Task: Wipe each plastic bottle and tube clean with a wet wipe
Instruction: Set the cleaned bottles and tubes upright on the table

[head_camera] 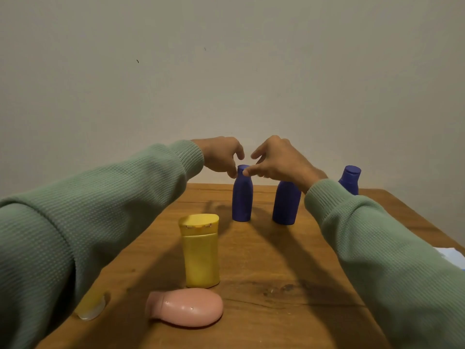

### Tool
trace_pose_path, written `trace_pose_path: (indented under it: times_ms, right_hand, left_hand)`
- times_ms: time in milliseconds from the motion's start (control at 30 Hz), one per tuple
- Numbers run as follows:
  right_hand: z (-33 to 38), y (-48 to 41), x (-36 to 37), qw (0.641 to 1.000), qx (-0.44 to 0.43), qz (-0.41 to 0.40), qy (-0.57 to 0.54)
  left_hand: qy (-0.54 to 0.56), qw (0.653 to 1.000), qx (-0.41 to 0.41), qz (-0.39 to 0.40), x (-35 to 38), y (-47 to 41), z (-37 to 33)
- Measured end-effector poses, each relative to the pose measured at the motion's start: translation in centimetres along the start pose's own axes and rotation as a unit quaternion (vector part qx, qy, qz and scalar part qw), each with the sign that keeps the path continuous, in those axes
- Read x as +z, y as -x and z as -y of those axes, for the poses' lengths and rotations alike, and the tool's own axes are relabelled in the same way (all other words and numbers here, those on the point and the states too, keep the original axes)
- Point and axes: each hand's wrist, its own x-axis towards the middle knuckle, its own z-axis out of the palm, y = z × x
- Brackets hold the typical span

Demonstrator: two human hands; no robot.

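Observation:
My left hand (221, 157) and my right hand (276, 159) meet over the cap of a blue bottle (242, 197) standing upright at the back of the wooden table (289, 273). Fingertips of both hands touch the cap from either side, and the other fingers are loosely spread. No wipe shows in either hand. A second blue bottle (286, 205) stands just to the right, its top hidden behind my right wrist. A third blue bottle (351, 178) peeks out behind my right sleeve. Nearer me are an upright yellow bottle (201, 253), a pink bottle (186, 309) lying on its side, and a yellow tube (91, 307) partly under my left sleeve.
A white and blue packet (450, 256) lies at the table's right edge, mostly cut off by the frame. A plain wall rises directly behind the table. Bare wood lies between the yellow bottle and the right sleeve.

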Motion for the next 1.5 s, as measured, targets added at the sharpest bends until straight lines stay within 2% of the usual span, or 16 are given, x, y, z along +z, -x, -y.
trace_pose_path:
  times_ms: [167, 267, 367, 467, 733, 867, 1167, 1300, 1500]
  right_hand:
    - [1.5, 0.8, -2.4, 0.999, -0.022, -0.028, -0.038]
    - [3.2, 1.8, -3.8, 0.995, -0.047, -0.013, -0.086]
    - [5.3, 3.2, -4.8, 0.985, -0.059, 0.091, -0.134]
    - [6.9, 4.6, -4.9, 0.968, -0.075, 0.210, -0.117]
    - [9.2, 7.6, -2.8, 0.937, -0.072, 0.339, -0.041]
    - [9.5, 8.4, -1.6, 0.942, -0.077, 0.326, -0.023]
    - [9.7, 7.5, -0.5, 0.955, -0.085, 0.283, -0.038]
    - [9.6, 5.9, -0.1, 0.969, -0.101, 0.220, -0.047]
    - [9.1, 2.4, 1.7, 0.986, -0.119, 0.116, 0.003]
  left_hand:
    - [-0.002, 1.000, -0.023, -0.013, -2.0, 2.7, 0.8]
    - [0.003, 0.999, -0.037, -0.008, -3.4, 4.8, 1.6]
    - [-0.001, 0.998, -0.056, 0.024, -4.2, 7.3, 2.2]
    - [0.000, 0.995, -0.067, 0.071, -4.5, 9.9, 2.3]
    - [0.024, 0.985, -0.064, 0.159, -2.4, 14.0, 1.8]
    - [0.001, 0.987, -0.043, 0.155, -1.1, 14.5, 1.5]
    - [0.022, 0.997, -0.003, 0.079, -0.1, 13.3, 2.4]
    - [0.027, 0.999, -0.007, 0.028, -0.8, 11.9, 3.4]
    - [-0.005, 0.999, -0.021, -0.044, -0.9, 8.4, 5.1]
